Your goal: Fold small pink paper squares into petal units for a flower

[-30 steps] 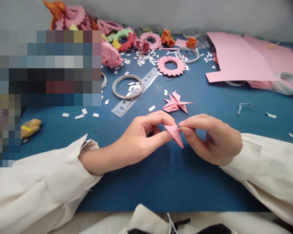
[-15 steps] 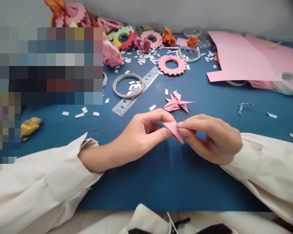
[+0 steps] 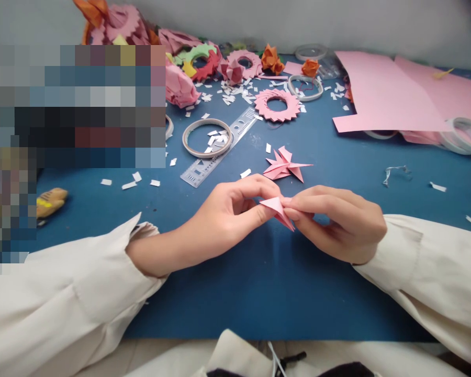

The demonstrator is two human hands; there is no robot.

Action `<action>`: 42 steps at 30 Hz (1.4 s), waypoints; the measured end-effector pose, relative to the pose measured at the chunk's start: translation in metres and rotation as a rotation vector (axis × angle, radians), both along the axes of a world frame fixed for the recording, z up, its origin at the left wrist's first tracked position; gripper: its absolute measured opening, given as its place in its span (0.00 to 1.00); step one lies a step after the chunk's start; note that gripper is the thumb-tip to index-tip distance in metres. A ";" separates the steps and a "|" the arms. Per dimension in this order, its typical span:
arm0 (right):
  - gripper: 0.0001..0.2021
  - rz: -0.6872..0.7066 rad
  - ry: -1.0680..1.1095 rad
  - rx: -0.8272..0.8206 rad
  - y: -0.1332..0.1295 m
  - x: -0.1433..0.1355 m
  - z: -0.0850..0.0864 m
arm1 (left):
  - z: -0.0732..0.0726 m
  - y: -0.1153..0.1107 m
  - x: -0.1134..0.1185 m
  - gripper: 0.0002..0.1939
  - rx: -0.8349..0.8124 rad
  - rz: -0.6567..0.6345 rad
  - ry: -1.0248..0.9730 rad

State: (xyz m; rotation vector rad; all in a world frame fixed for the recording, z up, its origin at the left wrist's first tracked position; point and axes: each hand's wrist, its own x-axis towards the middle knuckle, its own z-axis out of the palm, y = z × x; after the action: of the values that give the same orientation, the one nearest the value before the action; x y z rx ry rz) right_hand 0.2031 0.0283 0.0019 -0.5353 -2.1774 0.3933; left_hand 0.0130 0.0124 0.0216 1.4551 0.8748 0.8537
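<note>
Above the near part of the blue table, a small folded piece of pink paper (image 3: 277,208) is held between both hands. My left hand (image 3: 235,217) pinches its left side with thumb and forefinger. From the right, my right hand (image 3: 337,222) closes thumb and fingertips on the paper's right edge. The fingertips partly hide the folds, and a pointed end slants down between the hands. Just beyond the fingers, several pink folded paper pieces (image 3: 286,165) lie in a loose, spiky pile.
A tape roll (image 3: 184,139) lies on a clear ruler (image 3: 196,175). Behind are a pink paper ring (image 3: 261,107), orange paper flowers (image 3: 272,58) and white paper scraps (image 3: 227,98). Large pink sheets (image 3: 392,99) spread at the right. A yellow-brown object (image 3: 55,201) sits left, beside a blurred-out area.
The pink paper has tilted slightly and its upper left point has dropped a little. My right hand has shifted slightly left; both hands keep hold of it.
</note>
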 end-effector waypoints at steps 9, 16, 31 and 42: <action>0.13 0.042 -0.009 0.012 0.003 -0.001 0.003 | -0.008 0.001 -0.003 0.09 -0.029 0.017 -0.087; 0.17 0.051 -0.097 0.117 0.003 0.001 0.004 | -0.009 0.003 -0.006 0.13 -0.072 0.027 -0.089; 0.13 -0.038 -0.103 0.094 0.002 0.001 0.004 | -0.011 0.003 -0.007 0.06 0.724 0.271 0.332; 0.13 -0.080 -0.065 0.125 0.001 -0.001 0.002 | -0.014 0.006 -0.011 0.05 1.183 0.279 0.551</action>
State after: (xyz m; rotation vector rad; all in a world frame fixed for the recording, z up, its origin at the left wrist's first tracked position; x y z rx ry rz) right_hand 0.2024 0.0289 0.0040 -0.5702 -2.2180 0.1974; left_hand 0.0023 0.0185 0.0079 2.7295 1.0329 1.3070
